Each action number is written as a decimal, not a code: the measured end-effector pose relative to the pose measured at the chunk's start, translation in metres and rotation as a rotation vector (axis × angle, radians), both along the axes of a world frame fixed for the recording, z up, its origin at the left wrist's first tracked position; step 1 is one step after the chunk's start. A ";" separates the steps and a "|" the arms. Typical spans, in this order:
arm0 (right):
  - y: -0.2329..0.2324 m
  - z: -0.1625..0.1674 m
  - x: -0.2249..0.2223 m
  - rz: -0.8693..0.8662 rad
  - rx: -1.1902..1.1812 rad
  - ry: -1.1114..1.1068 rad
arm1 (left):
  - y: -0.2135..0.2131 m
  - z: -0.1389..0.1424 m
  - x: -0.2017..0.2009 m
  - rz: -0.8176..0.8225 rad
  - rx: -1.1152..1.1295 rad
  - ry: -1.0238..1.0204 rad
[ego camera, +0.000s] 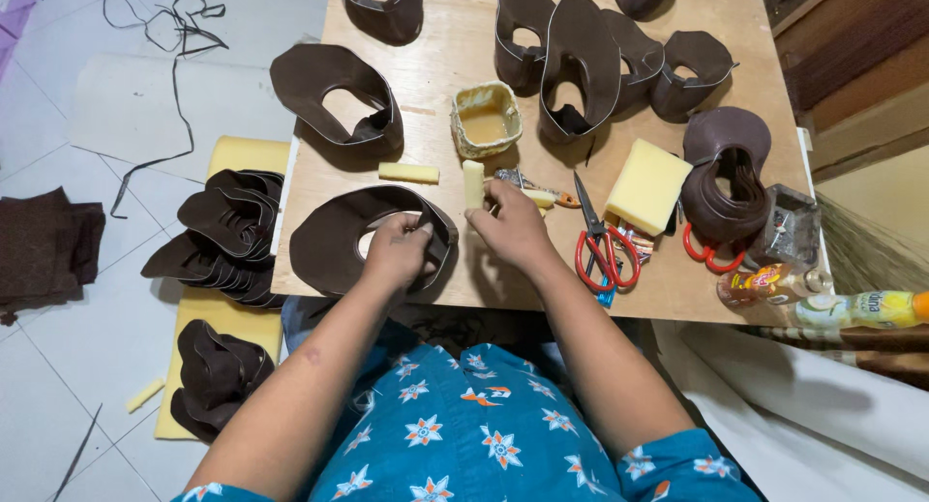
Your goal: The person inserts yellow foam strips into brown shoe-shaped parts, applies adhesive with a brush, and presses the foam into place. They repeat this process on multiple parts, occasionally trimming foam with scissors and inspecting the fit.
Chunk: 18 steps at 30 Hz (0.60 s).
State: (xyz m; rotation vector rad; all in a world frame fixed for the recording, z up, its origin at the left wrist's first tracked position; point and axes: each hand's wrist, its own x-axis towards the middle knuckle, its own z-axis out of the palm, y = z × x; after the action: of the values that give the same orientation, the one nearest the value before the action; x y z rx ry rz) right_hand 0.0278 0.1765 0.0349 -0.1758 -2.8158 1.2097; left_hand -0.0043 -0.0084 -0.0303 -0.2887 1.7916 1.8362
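My left hand [397, 250] grips the inner edge of a dark brown curved leather piece [329, 245] lying at the near left of the wooden board [435, 76]. My right hand [513, 226] holds a small upright stick of yellow foam [472, 184] just to the right of that piece. A square yellow tub of glue [485, 121] sits a little beyond the foam stick. Another short foam stick [407, 173] lies flat on the board beyond my left hand.
Several more brown leather pieces [579, 61] stand across the far part of the board. Red-handled scissors [602, 243], a yellow foam block [646, 185] and bottles [856, 310] lie at right. Stacks of leather pieces [227, 236] rest on yellow foam on the tiled floor at left.
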 end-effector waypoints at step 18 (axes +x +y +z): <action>0.006 -0.013 -0.009 -0.057 -0.642 -0.195 | 0.017 -0.001 0.004 0.110 0.022 -0.068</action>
State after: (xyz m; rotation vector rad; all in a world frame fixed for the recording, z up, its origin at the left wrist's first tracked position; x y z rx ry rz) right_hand 0.0188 0.1830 0.0222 -0.4204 -2.4298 2.1382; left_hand -0.0006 0.0089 -0.0315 -0.4441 1.7390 1.8974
